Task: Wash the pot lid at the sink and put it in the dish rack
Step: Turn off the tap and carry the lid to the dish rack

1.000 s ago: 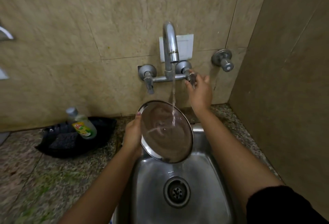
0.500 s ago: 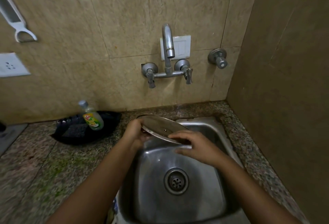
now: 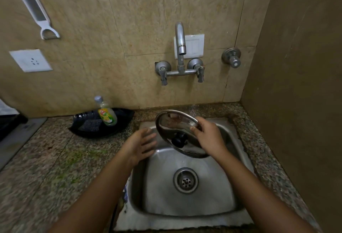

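While your right hand pinches the far right rim of the round glass pot lid with its steel band and black knob, thumb on the upper face and fingers curled beneath, you carry it tilted over the back of the square stainless steel sink, low edge toward you, so that any drips run off into the basin and not onto the speckled granite worktop. The knob faces you, which suggests you have turned the top side up to check it or to give it soap. Your left hand is spread and empty, fingers apart, hovering at the sink's left rim just beside the lid without touching it; I judge it is free either to take the lid's other edge or to reach for the green dish soap bottle, which stands close by in the black leaf-shaped tray on the worktop. No water shows at the curved chrome wall tap, so the lid sits below a dry spout. No dish rack is visible, so you will likely have to turn away from the sink to set the lid down; a wet glass rim held by one hand alone could slip, so bring the left hand in first.
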Action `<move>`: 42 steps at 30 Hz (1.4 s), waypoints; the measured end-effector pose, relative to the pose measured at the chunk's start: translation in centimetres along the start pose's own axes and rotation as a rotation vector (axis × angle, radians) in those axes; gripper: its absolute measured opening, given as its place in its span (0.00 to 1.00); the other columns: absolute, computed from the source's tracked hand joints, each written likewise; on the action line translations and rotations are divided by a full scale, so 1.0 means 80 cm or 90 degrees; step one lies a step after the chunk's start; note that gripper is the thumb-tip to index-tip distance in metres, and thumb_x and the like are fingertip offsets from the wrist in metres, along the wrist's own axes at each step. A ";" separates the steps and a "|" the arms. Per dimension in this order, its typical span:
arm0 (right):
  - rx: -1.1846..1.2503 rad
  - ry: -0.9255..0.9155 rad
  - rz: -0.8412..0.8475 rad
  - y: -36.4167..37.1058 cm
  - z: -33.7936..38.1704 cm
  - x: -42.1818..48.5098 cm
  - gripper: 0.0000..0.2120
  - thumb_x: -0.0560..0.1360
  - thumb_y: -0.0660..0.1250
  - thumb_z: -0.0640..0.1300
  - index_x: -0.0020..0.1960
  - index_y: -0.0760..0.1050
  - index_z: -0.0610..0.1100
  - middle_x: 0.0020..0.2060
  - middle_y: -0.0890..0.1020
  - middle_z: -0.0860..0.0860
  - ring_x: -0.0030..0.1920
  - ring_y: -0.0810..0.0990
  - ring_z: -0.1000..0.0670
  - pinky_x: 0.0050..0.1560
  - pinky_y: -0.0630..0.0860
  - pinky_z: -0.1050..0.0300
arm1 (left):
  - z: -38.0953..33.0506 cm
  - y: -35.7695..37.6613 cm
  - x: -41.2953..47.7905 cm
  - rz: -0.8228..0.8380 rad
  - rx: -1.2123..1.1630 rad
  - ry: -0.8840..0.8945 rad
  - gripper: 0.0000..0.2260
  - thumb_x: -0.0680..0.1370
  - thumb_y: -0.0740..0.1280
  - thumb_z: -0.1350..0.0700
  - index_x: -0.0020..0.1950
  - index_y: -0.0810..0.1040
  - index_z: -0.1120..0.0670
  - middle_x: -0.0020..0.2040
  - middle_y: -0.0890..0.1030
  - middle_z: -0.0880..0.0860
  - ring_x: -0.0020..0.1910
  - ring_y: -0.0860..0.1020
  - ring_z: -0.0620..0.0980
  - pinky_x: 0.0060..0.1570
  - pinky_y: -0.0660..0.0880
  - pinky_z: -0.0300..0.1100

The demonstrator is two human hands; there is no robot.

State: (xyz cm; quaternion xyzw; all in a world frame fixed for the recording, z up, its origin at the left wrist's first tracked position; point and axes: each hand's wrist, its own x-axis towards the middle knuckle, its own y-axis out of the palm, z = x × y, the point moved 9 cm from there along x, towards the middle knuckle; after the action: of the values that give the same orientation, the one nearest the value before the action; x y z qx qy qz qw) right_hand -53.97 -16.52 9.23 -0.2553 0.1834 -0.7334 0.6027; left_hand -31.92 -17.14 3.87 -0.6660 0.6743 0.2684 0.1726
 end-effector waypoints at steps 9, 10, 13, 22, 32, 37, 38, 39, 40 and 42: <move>0.387 -0.011 -0.109 0.033 0.088 0.004 0.06 0.76 0.65 0.37 0.47 0.78 0.47 0.39 0.82 0.51 0.41 0.80 0.55 0.44 0.76 0.60 | -0.081 -0.108 -0.014 -0.068 -0.176 0.213 0.16 0.83 0.55 0.57 0.70 0.70 0.56 0.59 0.79 0.53 0.57 0.77 0.53 0.58 0.71 0.47; 0.449 -0.003 -0.129 0.047 0.103 0.009 0.06 0.76 0.65 0.37 0.45 0.78 0.46 0.36 0.81 0.52 0.38 0.79 0.55 0.41 0.75 0.59 | -0.098 -0.132 -0.022 -0.097 -0.172 0.252 0.16 0.83 0.56 0.58 0.69 0.70 0.56 0.57 0.80 0.52 0.57 0.78 0.53 0.57 0.72 0.47; 0.593 0.020 -0.174 0.104 0.155 0.026 0.07 0.73 0.68 0.37 0.39 0.77 0.47 0.34 0.80 0.47 0.37 0.77 0.49 0.42 0.73 0.53 | -0.144 -0.208 -0.041 -0.165 -0.137 0.337 0.13 0.82 0.57 0.58 0.65 0.73 0.55 0.55 0.81 0.51 0.51 0.80 0.50 0.53 0.75 0.46; 0.733 -0.024 -0.127 0.332 0.429 0.088 0.07 0.75 0.66 0.34 0.39 0.74 0.42 0.32 0.76 0.44 0.33 0.74 0.49 0.38 0.72 0.56 | -0.285 -0.519 -0.118 -0.289 -0.078 0.480 0.11 0.82 0.56 0.59 0.62 0.74 0.55 0.54 0.81 0.53 0.46 0.80 0.46 0.47 0.72 0.40; 0.703 -0.041 0.017 0.574 0.660 0.181 0.08 0.75 0.66 0.36 0.38 0.75 0.44 0.30 0.75 0.47 0.31 0.73 0.47 0.34 0.70 0.54 | -0.382 -0.834 -0.158 -0.478 -0.055 0.490 0.11 0.82 0.58 0.56 0.61 0.75 0.54 0.56 0.81 0.53 0.53 0.78 0.52 0.55 0.71 0.47; 0.654 -0.084 0.037 0.668 0.730 0.226 0.09 0.76 0.65 0.36 0.38 0.74 0.45 0.31 0.76 0.49 0.31 0.73 0.53 0.33 0.71 0.60 | -0.401 -0.919 -0.125 -0.496 -0.012 0.443 0.12 0.82 0.57 0.54 0.61 0.75 0.55 0.57 0.80 0.54 0.55 0.78 0.53 0.56 0.69 0.48; 0.647 -0.088 0.039 0.684 0.740 0.234 0.10 0.76 0.65 0.36 0.37 0.73 0.46 0.30 0.75 0.50 0.30 0.73 0.54 0.32 0.71 0.62 | -0.403 -0.927 -0.118 -0.490 -0.004 0.432 0.11 0.82 0.57 0.54 0.61 0.75 0.55 0.57 0.80 0.53 0.54 0.78 0.53 0.56 0.69 0.48; 0.642 -0.088 0.044 0.703 0.750 0.242 0.11 0.76 0.65 0.36 0.37 0.73 0.46 0.30 0.75 0.51 0.29 0.72 0.54 0.30 0.71 0.64 | -0.405 -0.935 -0.110 -0.483 0.001 0.423 0.11 0.82 0.57 0.54 0.61 0.75 0.54 0.57 0.80 0.53 0.54 0.78 0.52 0.55 0.69 0.47; 0.640 -0.084 0.051 0.720 0.757 0.250 0.11 0.76 0.65 0.36 0.36 0.73 0.47 0.29 0.74 0.51 0.29 0.71 0.54 0.29 0.70 0.66 | -0.405 -0.941 -0.102 -0.475 0.004 0.416 0.11 0.82 0.57 0.54 0.60 0.75 0.53 0.56 0.80 0.52 0.54 0.78 0.52 0.55 0.69 0.47; 0.639 -0.078 0.062 0.746 0.766 0.264 0.12 0.76 0.65 0.36 0.36 0.72 0.47 0.28 0.73 0.51 0.28 0.71 0.54 0.26 0.70 0.66 | -0.402 -0.949 -0.089 -0.462 0.012 0.396 0.10 0.82 0.57 0.53 0.59 0.75 0.52 0.57 0.80 0.52 0.55 0.78 0.52 0.53 0.70 0.45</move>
State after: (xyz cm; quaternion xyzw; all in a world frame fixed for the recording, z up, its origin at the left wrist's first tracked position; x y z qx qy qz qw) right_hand 26.69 -47.07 27.16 0.0321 -0.2156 -0.6859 0.6943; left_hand 47.71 -28.06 23.68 -0.9055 0.4203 -0.0270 0.0512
